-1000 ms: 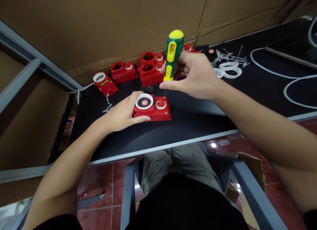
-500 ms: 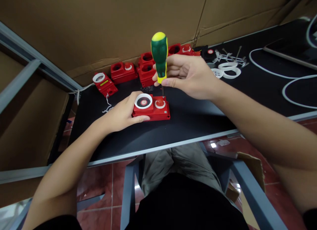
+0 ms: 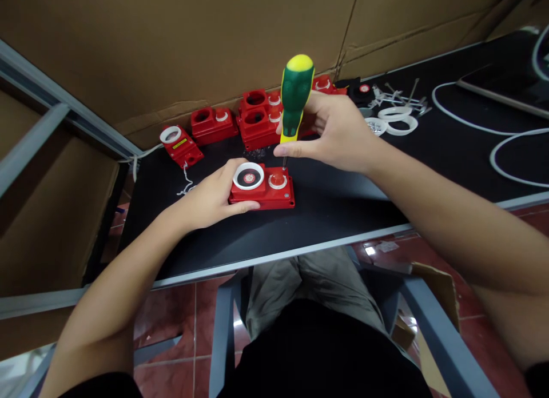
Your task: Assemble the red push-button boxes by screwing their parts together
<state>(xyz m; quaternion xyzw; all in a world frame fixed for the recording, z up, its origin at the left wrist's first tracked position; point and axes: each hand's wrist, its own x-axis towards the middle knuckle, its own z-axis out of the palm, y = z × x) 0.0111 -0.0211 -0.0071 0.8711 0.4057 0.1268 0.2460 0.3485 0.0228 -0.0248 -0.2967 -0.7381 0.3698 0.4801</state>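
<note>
On the black tabletop lies a red device housing (image 3: 270,202) with a white ring (image 3: 248,175) around a dark round face and a small red dome (image 3: 278,179). My left hand (image 3: 218,193) grips its left end, thumb along the front side and fingers behind. In my right hand (image 3: 330,129) is a screwdriver (image 3: 295,98) with a green and yellow handle, held between thumb and fingers. It leans slightly, handle top to the right, and its tip meets the housing's far right corner, at a screw. Some of the right fingers are hidden behind the handle.
Several more red housings (image 3: 212,125) stand along the cardboard wall (image 3: 214,43). One with a white ring and cord (image 3: 182,146) sits at the left. White rings (image 3: 401,125) and metal rods (image 3: 412,95) lie to the right, near a white cable (image 3: 465,129) and a dark flat device (image 3: 510,86).
The screwdriver's handle has tilted to the right, its tip staying near the same corner. My right hand has shifted its hold around the handle's lower end. My left hand and the housing look unmoved.
</note>
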